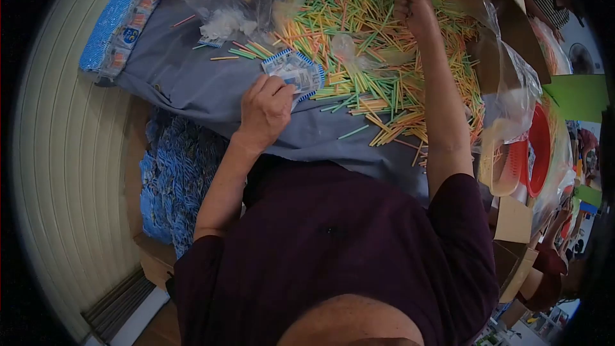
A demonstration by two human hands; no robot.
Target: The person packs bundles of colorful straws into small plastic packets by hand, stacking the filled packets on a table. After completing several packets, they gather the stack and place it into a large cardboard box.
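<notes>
My left hand [266, 107] holds a small clear packet with a blue-and-white edge [296, 71] at the near side of a grey cloth [192, 70]. My right hand [414, 13] reaches out into a big heap of thin coloured sticks [378, 57], green, yellow and orange, with its fingers closed on some of them. A few loose sticks [240, 51] lie just left of the packet.
A clear plastic bag with white bits [237, 0] lies at the far left of the heap. A stack of blue packets [122, 19] sits at the cloth's left edge, and a pile of blue packets [176, 179] below it. Red baskets [538, 147] and cardboard boxes [512, 218] stand right.
</notes>
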